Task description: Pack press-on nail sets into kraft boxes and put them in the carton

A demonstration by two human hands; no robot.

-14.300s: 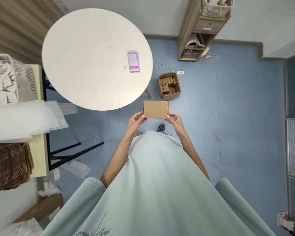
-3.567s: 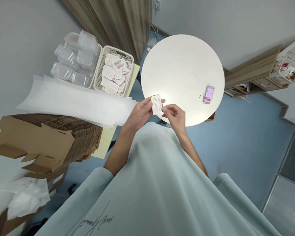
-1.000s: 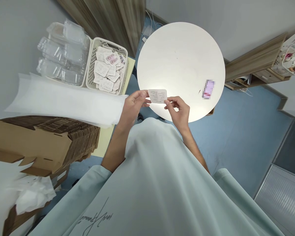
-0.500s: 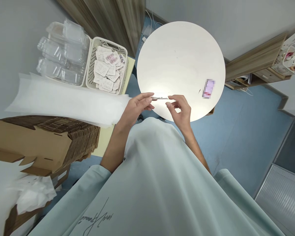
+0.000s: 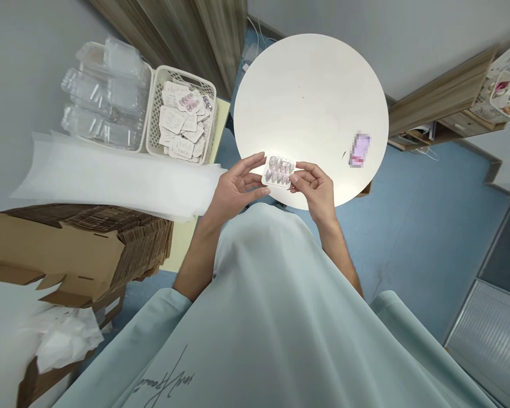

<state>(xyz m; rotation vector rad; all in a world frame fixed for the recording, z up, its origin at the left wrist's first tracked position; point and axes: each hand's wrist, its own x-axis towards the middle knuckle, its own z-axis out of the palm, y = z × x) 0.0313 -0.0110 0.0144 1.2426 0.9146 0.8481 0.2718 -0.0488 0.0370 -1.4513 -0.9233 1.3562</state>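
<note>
A white card of press-on nails is held over the near edge of the round table, its face turned up. Two rows of silvery, pinkish nails show on it. My right hand pinches the card's right end, thumb on the front and fingers behind. At the card's left edge is my left hand, index finger and thumb spread apart around the corners. Its other fingers sit close to that edge, and whether they touch it is hard to see.
The white round table carries a blurred purple item. To the left, one basket holds many nail cards, beside clear plastic boxes. White sheets and folded cardboard boxes lie nearer.
The card has turned from edge-on to face-up, showing the nails. My right hand has closed on its right end, while my left finger and thumb have spread apart.
</note>
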